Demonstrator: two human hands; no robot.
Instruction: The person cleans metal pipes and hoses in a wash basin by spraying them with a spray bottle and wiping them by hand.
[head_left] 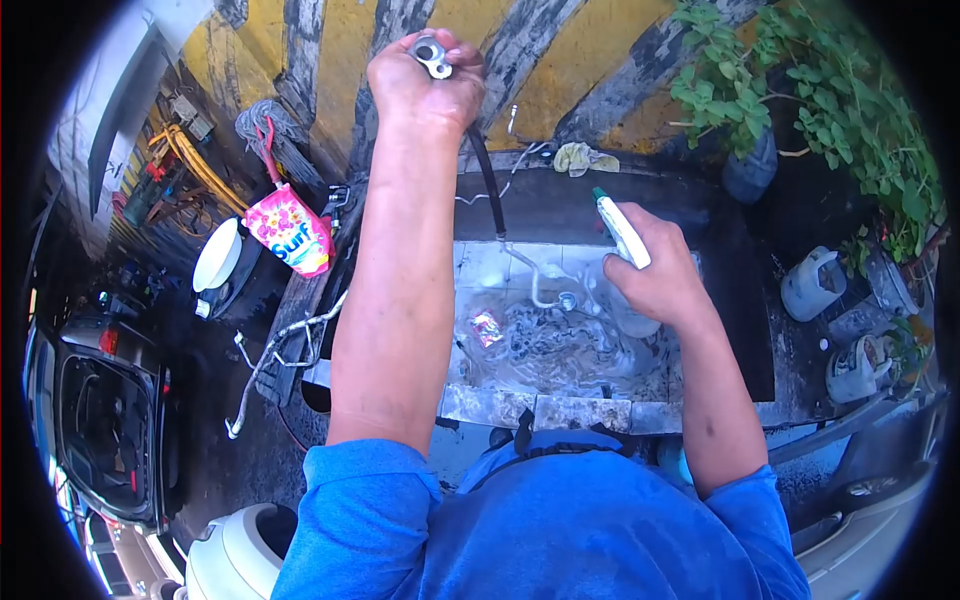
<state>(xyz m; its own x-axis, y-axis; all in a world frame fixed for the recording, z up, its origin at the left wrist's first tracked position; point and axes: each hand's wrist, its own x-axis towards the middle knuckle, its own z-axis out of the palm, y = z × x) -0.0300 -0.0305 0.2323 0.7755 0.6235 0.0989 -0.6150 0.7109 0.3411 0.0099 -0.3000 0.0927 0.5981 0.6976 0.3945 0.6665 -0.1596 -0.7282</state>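
Note:
My left hand (430, 95) is raised high in front of me, closed around the metal end fitting (433, 62) of a hose; its round holes face me. From there the black rubber hose (487, 180) hangs down and joins a bent metal pipe (535, 275), whose far end is over the basin. My right hand (655, 265) grips a spray bottle (625, 235) with a white trigger head and a green nozzle, pointing up and forward. Part of the bottle's body is hidden behind the hand. Below lies a tiled basin (575, 412) with grey, sudsy water.
A small colourful sachet (487, 328) lies in the basin. A pale cloth (585, 160) rests on the back ledge. Left are a pink Surf detergent pack (290, 230), a white bowl (217, 255) and metal pipes (275, 350). Right stand cut plastic containers (813, 285) and leafy plants (810, 80).

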